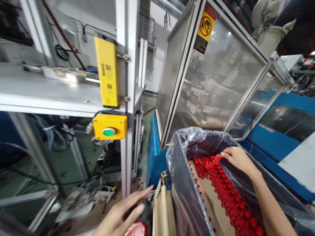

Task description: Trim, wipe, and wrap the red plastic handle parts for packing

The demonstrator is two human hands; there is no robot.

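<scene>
My right hand reaches into a deep dark bin lined with clear plastic film. Its thumb and fingers pinch a red plastic part at the far end of the bin. Rows of similar red parts lie packed along brown cardboard inside. Outside the bin, to its left, my left hand is held low with its fingers stretched out and nothing in them. Just below that hand, a glossy red object is partly cut off by the frame's bottom edge.
A yellow box with a green button and a yellow sensor housing are fixed to an aluminium post. Behind the bin stands a blue machine with clear guard panels. Brown cardboard sheets stand beside the bin. Cables hang under the left bench.
</scene>
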